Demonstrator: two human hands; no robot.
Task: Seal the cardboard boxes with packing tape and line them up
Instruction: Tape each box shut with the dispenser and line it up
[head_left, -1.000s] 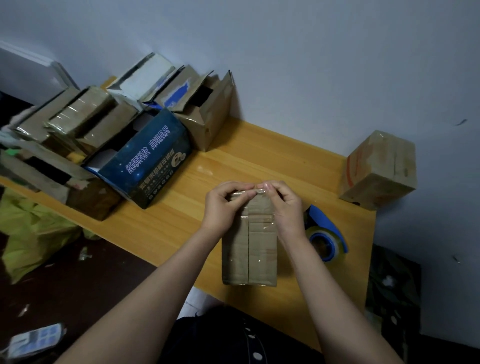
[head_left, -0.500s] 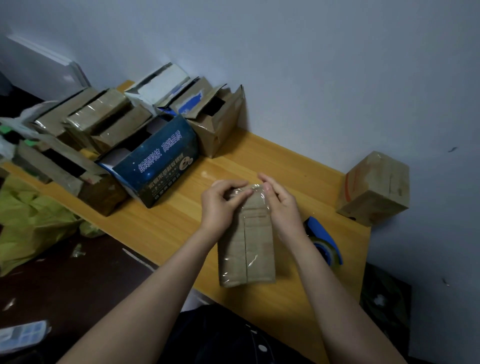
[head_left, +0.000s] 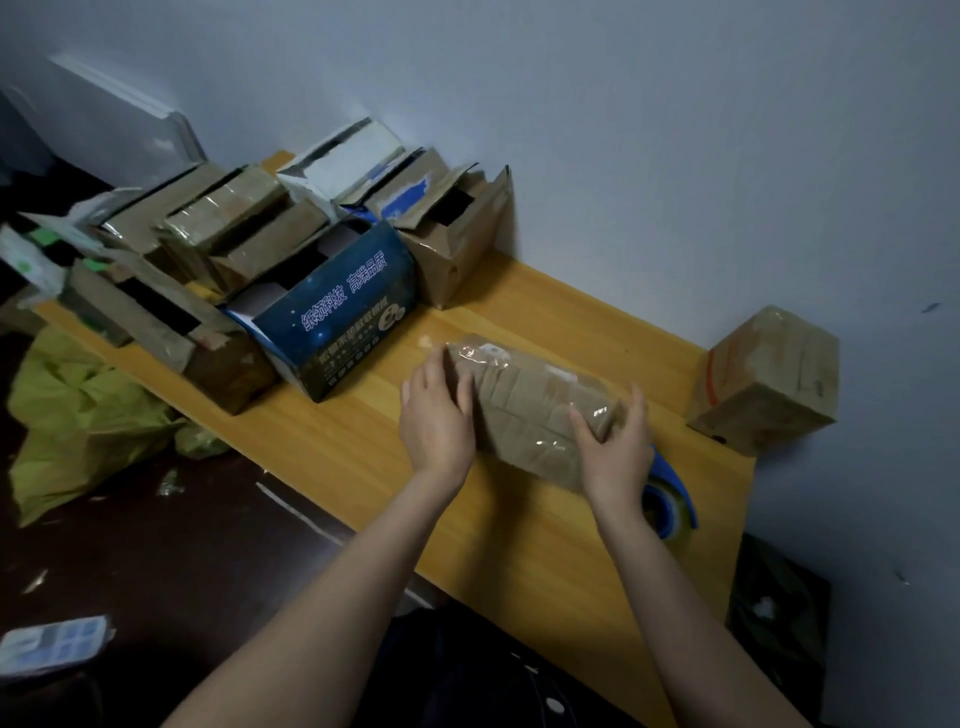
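Clearly the wooden table (head_left: 519, 525) carries everything: unsealed boxes (head_left: 249, 270) crowd its left end, one sealed box (head_left: 766, 379) sits at the far right corner. Mid-table, the taped box (head_left: 530, 410) looks light, stiff, tape-slick; left hand (head_left: 436, 415) and right hand (head_left: 615, 452) clasp its ends, fingers curled. End grips suit it.

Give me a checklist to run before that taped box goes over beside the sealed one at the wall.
1. Both hands on the taped box: left hand at one end, right hand at the other: ok.
2. Top seam taped: glossy strip visible: ok.
3. Underside sealed: cannot tell.
4. Bare table between it and the sealed box: ok.
5. Tape dispenser clear of the right wrist: not ok, it sits right beside it.
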